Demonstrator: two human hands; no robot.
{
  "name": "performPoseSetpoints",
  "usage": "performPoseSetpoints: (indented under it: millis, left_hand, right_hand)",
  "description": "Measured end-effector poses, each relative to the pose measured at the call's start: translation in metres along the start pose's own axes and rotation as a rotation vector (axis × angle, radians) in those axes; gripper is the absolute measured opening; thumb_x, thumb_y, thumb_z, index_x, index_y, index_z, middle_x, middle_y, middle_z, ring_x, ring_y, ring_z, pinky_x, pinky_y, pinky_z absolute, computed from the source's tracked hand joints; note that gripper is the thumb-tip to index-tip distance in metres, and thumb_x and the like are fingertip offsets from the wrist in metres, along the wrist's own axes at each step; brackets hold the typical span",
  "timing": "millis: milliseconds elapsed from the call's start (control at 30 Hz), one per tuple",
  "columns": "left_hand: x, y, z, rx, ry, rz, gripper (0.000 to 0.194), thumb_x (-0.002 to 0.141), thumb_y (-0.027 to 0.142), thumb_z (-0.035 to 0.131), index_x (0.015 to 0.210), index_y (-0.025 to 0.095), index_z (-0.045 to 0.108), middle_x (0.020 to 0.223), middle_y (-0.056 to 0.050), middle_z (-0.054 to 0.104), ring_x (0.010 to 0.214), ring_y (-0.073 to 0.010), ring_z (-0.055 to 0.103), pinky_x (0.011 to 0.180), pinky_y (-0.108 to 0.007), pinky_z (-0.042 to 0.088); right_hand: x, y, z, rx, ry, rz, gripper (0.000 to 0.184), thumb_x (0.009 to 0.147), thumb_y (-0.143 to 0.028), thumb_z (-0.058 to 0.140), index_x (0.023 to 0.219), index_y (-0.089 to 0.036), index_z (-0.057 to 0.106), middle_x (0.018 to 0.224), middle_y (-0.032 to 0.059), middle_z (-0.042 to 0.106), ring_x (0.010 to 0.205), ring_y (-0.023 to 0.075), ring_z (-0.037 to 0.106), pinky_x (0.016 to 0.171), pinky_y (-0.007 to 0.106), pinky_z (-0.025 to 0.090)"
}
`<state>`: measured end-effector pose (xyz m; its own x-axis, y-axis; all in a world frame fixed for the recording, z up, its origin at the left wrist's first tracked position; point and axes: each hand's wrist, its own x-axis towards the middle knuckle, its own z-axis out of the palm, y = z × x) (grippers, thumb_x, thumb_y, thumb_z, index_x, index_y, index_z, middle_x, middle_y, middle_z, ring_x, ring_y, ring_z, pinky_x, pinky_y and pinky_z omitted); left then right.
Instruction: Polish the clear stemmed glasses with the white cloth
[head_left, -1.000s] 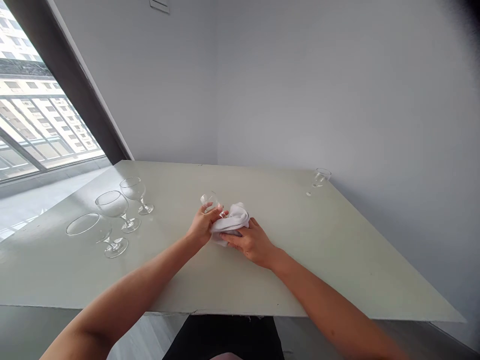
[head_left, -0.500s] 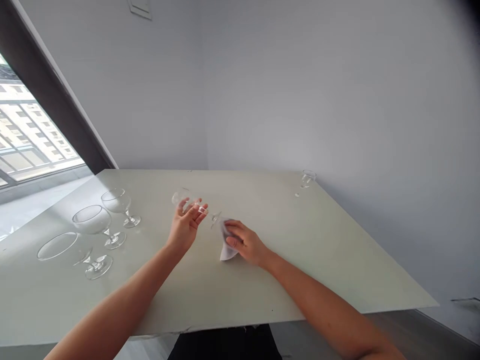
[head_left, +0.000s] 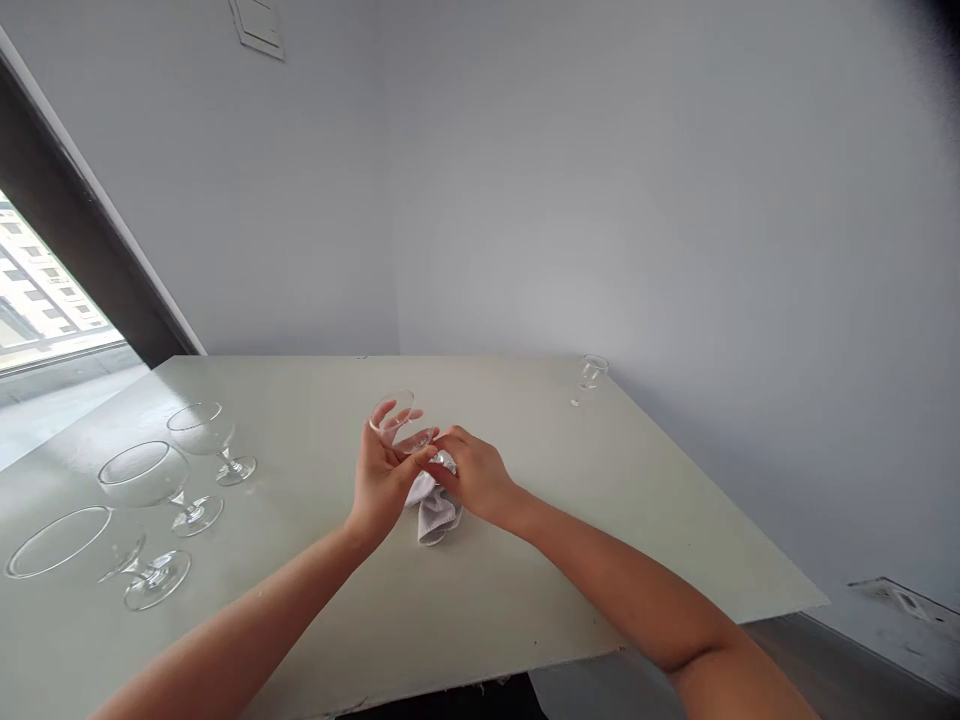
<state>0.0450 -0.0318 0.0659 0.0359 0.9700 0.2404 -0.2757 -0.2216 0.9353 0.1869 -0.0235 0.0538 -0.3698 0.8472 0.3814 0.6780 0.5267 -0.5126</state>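
A clear stemmed glass [head_left: 391, 412] is tilted in front of me, its mouth facing up and to the left. My left hand [head_left: 384, 478] is closed around its bowl, with the fingers behind it and the thumb along the near side. At the stem end, my right hand [head_left: 480, 475] is closed on a pale grey-white cloth [head_left: 439, 518], its fingertips meeting my left thumb. Crumpled folds of the cloth hang below the fingers. The glass's stem and foot are mostly hidden by the hands and cloth.
On the left of the white table [head_left: 600, 560] stand three stemmed glasses: a near one [head_left: 157, 580], a middle one [head_left: 146, 475] and a far one [head_left: 202, 430]. A smaller glass [head_left: 592, 372] stands near the far right corner. Walls rise behind the table.
My right hand has moved up to the left hand, bringing the cloth against the stem end. The glass has turned, its mouth now facing more upward. The view has shifted slightly right.
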Motion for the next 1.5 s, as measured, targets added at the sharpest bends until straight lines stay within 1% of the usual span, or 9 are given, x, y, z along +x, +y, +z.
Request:
performPoseSetpoints:
  millis: [133,267,533,633,767,1000,1267,1400,1500]
  left_hand:
    - [0.008,-0.005,0.010,0.109,-0.062,-0.003,0.063,0.067,0.023,0.066,0.119,0.032,0.031,0.118,-0.005,0.047,0.094,-0.0196,0.059,0.082,-0.038,0.047]
    - [0.004,-0.016,0.007,0.387,-0.120,0.011,0.070,0.068,0.023,0.065,0.127,0.034,0.028,0.119,-0.006,0.050,0.105,-0.0213,0.052,0.088,-0.040,0.042]
    - [-0.017,-0.052,-0.044,0.738,-0.047,-0.020,0.057,0.077,0.035,0.053,0.128,0.035,0.028,0.117,-0.004,0.051,0.104,-0.0207,0.051,0.085,-0.038,0.043]
    - [-0.018,-0.065,-0.052,0.946,-0.208,0.041,0.052,0.078,0.039,0.051,0.126,0.034,0.033,0.120,-0.003,0.051,0.105,-0.0228,0.050,0.086,-0.039,0.041]
    - [-0.014,-0.069,-0.051,1.031,-0.468,0.159,0.064,0.069,0.043,0.060,0.127,0.030,0.036,0.125,-0.005,0.047,0.113,-0.0258,0.044,0.091,-0.037,0.038]
    - [-0.010,-0.066,-0.052,1.070,-0.463,0.037,0.056,0.074,0.032,0.055,0.127,0.030,0.037,0.124,-0.005,0.048,0.112,-0.0262,0.043,0.092,-0.039,0.036]
    - [-0.006,-0.060,-0.047,0.947,-0.407,-0.025,0.047,0.074,0.027,0.052,0.121,0.028,0.046,0.113,-0.005,0.055,0.101,-0.0231,0.051,0.087,-0.036,0.039]
    - [-0.006,-0.061,-0.048,0.850,-0.359,0.005,0.040,0.074,0.025,0.051,0.115,0.029,0.052,0.105,-0.004,0.059,0.094,-0.0218,0.054,0.082,-0.034,0.042]
    - [-0.007,-0.064,-0.051,0.790,-0.334,0.059,0.030,0.077,0.023,0.046,0.104,0.027,0.059,0.096,-0.004,0.061,0.089,-0.0201,0.055,0.077,-0.032,0.043]
  right_hand:
    - [0.006,0.009,0.001,-0.139,0.067,0.034,0.021,0.083,-0.035,0.047,0.076,-0.021,0.061,0.083,0.0007,0.051,0.070,0.0110,0.047,0.057,0.022,0.034]
    - [0.004,0.039,0.004,0.022,0.023,0.062,0.013,0.076,-0.025,0.054,0.067,-0.019,0.061,0.078,-0.0007,0.053,0.069,0.0100,0.047,0.060,0.021,0.035]
    - [0.008,0.169,-0.043,0.093,0.328,0.546,0.022,0.070,-0.035,0.052,0.064,-0.016,0.062,0.084,0.0041,0.060,0.071,0.0143,0.054,0.065,0.025,0.038]
    - [0.006,0.205,-0.056,0.075,0.380,0.636,0.023,0.068,-0.035,0.050,0.060,-0.015,0.060,0.090,0.0069,0.060,0.070,0.0149,0.054,0.063,0.026,0.038]
    - [0.005,0.229,-0.056,0.071,0.386,0.696,0.022,0.066,-0.034,0.051,0.059,-0.015,0.059,0.088,0.0070,0.061,0.067,0.0139,0.053,0.059,0.025,0.039]
    - [0.014,0.251,-0.054,0.053,0.318,0.721,0.022,0.064,-0.034,0.053,0.055,-0.015,0.057,0.080,0.0066,0.063,0.064,0.0141,0.053,0.059,0.025,0.040]
    - [-0.011,0.244,-0.060,-0.018,0.343,0.763,0.031,0.062,-0.038,0.058,0.084,-0.016,0.056,0.081,0.0059,0.059,0.069,0.0170,0.054,0.065,0.029,0.040]
    - [-0.047,0.183,-0.052,-0.039,0.345,0.676,0.033,0.071,-0.042,0.053,0.093,-0.018,0.052,0.075,0.0033,0.055,0.067,0.0164,0.053,0.065,0.030,0.043]
    - [-0.050,0.110,-0.032,0.034,0.166,0.321,0.031,0.077,-0.039,0.049,0.101,-0.020,0.051,0.090,0.0065,0.056,0.075,0.0179,0.054,0.068,0.032,0.046]
